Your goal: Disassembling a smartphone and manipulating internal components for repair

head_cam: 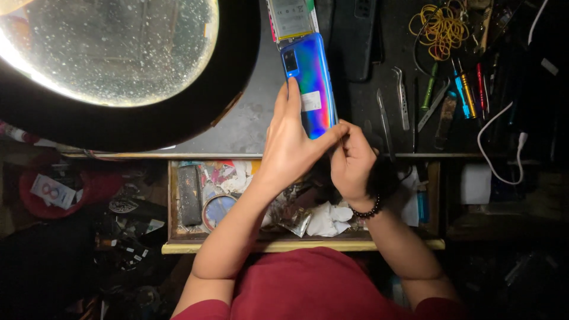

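A smartphone [311, 80] with a shiny blue-to-purple back cover lies lengthwise on the dark workbench, camera end away from me. My left hand [290, 139] rests on its near end, forefinger stretched along the back cover. My right hand [351, 163], with a dark bead bracelet on the wrist, pinches the phone's near right corner with thumb and fingertips. Just beyond the phone lies an opened phone body [290, 18] with its battery showing.
A round lit magnifier lamp [112, 47] fills the upper left. Tweezers [402, 98], screwdrivers [465, 89] and yellow rubber bands [441, 26] lie at the right, with a white cable [495, 136]. An open drawer [296, 243] of clutter sits below the bench edge.
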